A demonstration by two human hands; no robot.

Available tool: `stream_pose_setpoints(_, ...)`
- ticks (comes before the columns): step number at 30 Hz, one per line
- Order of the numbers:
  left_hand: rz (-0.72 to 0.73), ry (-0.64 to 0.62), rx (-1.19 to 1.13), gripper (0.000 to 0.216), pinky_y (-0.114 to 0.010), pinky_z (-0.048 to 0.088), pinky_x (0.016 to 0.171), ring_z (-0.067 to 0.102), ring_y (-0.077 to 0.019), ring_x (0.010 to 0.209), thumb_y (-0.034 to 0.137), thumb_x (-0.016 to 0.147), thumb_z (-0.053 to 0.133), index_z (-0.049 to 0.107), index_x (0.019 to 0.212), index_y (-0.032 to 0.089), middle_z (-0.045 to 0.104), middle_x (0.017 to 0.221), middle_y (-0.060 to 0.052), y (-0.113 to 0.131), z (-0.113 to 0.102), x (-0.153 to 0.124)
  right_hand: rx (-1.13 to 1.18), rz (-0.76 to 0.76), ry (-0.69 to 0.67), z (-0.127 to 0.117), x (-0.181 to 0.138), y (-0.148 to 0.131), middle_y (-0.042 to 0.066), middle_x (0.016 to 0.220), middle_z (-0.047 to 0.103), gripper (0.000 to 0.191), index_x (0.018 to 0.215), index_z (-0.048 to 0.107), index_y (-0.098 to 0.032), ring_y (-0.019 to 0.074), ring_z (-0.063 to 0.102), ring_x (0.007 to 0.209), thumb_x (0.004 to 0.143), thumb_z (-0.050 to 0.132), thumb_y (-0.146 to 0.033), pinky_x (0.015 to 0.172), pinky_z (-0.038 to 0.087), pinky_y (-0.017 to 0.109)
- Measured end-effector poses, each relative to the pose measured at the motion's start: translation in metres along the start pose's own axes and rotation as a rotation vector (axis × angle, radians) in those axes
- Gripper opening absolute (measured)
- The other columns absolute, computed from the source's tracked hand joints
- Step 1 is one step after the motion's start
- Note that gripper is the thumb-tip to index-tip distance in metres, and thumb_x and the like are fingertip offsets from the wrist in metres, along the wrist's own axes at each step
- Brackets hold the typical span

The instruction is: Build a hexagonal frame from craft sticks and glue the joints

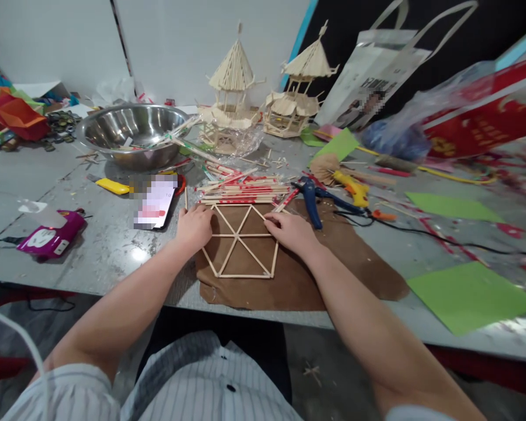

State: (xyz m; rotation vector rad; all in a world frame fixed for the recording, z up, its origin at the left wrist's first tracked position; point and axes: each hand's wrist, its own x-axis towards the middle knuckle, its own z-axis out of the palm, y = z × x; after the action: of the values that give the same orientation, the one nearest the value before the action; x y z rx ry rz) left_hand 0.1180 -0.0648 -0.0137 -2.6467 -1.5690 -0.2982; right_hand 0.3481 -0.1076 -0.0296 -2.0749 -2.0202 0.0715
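A hexagonal frame of thin wooden sticks (236, 235), with spokes meeting at its middle, lies on a brown cloth (355, 269) in front of me. My left hand (195, 227) grips the frame's left corner, its fingers curled over the sticks. At the opposite corner, my right hand (291, 232) has thumb and forefinger closed on the frame's upper right edge. Just behind the frame is a pile of wooden sticks in red-and-white wrappers (245, 190). A blue-handled cutting tool (311, 202) lies beyond my right hand.
Two stick pagoda models (232, 76) stand at the back. Leftward are a steel bowl (131, 155), a yellow utility knife (113, 186), a phone (155, 202) and a purple device (55, 237). A yellow glue gun (351, 188) with a cord and green sheets (477, 295) lie rightward.
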Motion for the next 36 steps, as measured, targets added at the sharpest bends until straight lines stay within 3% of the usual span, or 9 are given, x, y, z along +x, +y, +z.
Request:
stream_pose_setpoints(9,-0.021,0.002,0.027,0.029,-0.040,0.033,0.078,0.050,-0.0234,0.094,0.019,0.077,0.037,0.057,0.096,0.022,0.058,0.103,-0.006,0.001,-0.003,0.001,0.024,-0.006,-0.025,-0.003,0.001,-0.001,0.001,0.084,0.066,0.028,0.093,0.062,-0.025,0.0155,0.057,0.075,0.075,0.042,-0.033,0.059,0.037,0.023)
stream_pose_setpoints(15,-0.006,0.020,0.009,0.029,-0.040,0.033,0.077,0.050,-0.0241,0.094,0.018,0.075,0.037,0.058,0.095,0.022,0.059,0.103,-0.006,0.000,-0.001,0.002,0.077,-0.035,-0.060,-0.005,0.000,0.000,-0.001,0.076,0.065,0.040,0.108,0.052,-0.022,0.0139,0.056,0.070,0.069,0.044,-0.023,0.057,0.035,0.022)
stream_pose_setpoints(21,-0.009,0.004,-0.002,0.031,-0.038,0.033,0.078,0.049,-0.0229,0.097,0.018,0.075,0.038,0.058,0.097,0.024,0.059,0.105,-0.004,-0.001,0.000,0.004,0.022,-0.029,-0.071,-0.005,0.001,0.000,-0.001,0.078,0.066,0.035,0.106,0.055,-0.026,0.0148,0.057,0.071,0.074,0.043,-0.028,0.057,0.036,0.022)
stream_pose_setpoints(25,-0.009,0.017,-0.014,0.031,-0.039,0.033,0.078,0.050,-0.0235,0.097,0.018,0.074,0.038,0.059,0.097,0.023,0.060,0.105,-0.004,-0.002,0.001,0.005,0.031,-0.014,-0.014,-0.002,0.002,0.001,0.001,0.088,0.066,0.031,0.101,0.059,-0.027,0.0166,0.058,0.082,0.079,0.039,-0.035,0.065,0.039,0.024)
stream_pose_setpoints(29,-0.029,0.027,-0.027,0.032,-0.038,0.033,0.079,0.049,-0.0230,0.098,0.020,0.075,0.038,0.056,0.101,0.023,0.059,0.106,-0.004,-0.001,0.001,0.005,0.035,0.001,0.074,-0.003,0.006,0.001,0.001,0.097,0.064,0.028,0.091,0.063,-0.024,0.0164,0.056,0.091,0.081,0.037,-0.031,0.074,0.040,0.025)
stream_pose_setpoints(36,-0.042,0.040,-0.049,0.030,-0.038,0.034,0.080,0.050,-0.0226,0.098,0.024,0.079,0.035,0.055,0.102,0.023,0.060,0.106,-0.005,-0.002,0.000,0.006,-0.127,-0.081,0.101,-0.012,0.027,-0.010,0.006,0.104,0.058,0.028,0.100,0.059,-0.022,0.0190,0.051,0.098,0.083,0.037,-0.024,0.077,0.041,0.027)
